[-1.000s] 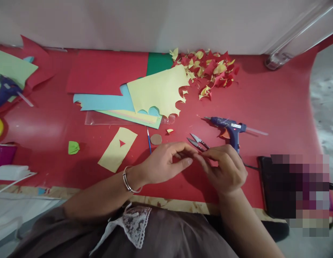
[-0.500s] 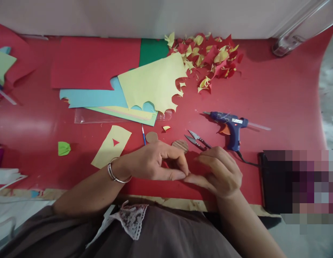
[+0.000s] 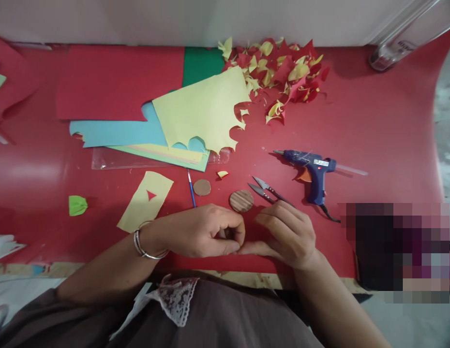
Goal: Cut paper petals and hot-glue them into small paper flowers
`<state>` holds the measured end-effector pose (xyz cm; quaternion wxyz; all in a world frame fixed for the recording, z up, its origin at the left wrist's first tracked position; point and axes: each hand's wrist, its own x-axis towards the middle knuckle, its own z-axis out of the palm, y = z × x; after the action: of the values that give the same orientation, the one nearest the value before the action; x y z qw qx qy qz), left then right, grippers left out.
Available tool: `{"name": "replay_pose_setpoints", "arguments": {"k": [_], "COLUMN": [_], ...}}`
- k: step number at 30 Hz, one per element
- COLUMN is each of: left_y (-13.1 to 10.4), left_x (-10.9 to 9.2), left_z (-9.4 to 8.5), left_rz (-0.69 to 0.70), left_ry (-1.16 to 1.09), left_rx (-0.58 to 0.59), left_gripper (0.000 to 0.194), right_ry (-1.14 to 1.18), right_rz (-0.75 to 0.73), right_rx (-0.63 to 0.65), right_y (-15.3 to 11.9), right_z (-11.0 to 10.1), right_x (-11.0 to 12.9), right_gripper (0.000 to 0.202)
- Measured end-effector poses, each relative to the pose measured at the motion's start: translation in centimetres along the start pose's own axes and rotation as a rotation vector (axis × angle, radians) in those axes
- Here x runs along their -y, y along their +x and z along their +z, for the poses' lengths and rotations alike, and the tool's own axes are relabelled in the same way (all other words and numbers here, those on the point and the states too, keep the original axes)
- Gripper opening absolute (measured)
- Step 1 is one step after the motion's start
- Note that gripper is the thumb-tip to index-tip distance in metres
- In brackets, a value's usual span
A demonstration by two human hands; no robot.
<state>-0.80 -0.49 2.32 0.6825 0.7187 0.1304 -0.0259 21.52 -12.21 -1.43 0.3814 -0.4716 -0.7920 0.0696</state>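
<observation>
My left hand (image 3: 210, 231) is closed in a pinch near the table's front edge; whatever is between its thumb and fingertips is too small or hidden to make out. The tip of my right thumb touches those fingertips. The other fingers of my right hand (image 3: 288, 234) are bent and stand apart from the thumb, with nothing visible between them. Just beyond the hands lie a round corrugated cardboard disc (image 3: 241, 200) and a smaller plain cardboard disc (image 3: 202, 187). Thread snips (image 3: 263, 188) lie beyond my right hand, blades apart.
A blue hot glue gun (image 3: 312, 169) lies right with its cord. Paper scraps (image 3: 279, 72) are heaped at the back beside red (image 3: 119, 82) and yellow sheets (image 3: 203, 111). A thin blue brush (image 3: 191, 188), yellow paper strip (image 3: 145, 203) and green paper piece (image 3: 77, 205) lie left.
Both hands have moved slightly left and toward me, still touching at the tips. More of the two cardboard discs shows now. The view has shifted a little.
</observation>
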Motion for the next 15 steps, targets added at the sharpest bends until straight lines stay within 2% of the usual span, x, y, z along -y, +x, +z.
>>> {"name": "replay_pose_setpoints", "arguments": {"k": [7,11,15], "left_y": [0.32,0.31,-0.25], "left_x": [0.35,0.14,-0.49], "left_z": [0.05,-0.25,-0.49], "left_rz": [0.041,0.056,0.039], "left_ry": [-0.024,-0.181,-0.379], "left_rx": [0.069,0.069,0.046], "left_gripper": [0.010,0.015,0.012], "right_ry": [0.014,0.001,-0.065], "right_rz": [0.015,0.037,0.039], "right_rx": [-0.010,-0.042,-0.075], "right_y": [-0.09,0.08,0.42], "right_z": [-0.11,-0.46,-0.92], "right_x": [-0.20,-0.25,-0.12], "right_gripper": [0.040,0.031,0.025]}}
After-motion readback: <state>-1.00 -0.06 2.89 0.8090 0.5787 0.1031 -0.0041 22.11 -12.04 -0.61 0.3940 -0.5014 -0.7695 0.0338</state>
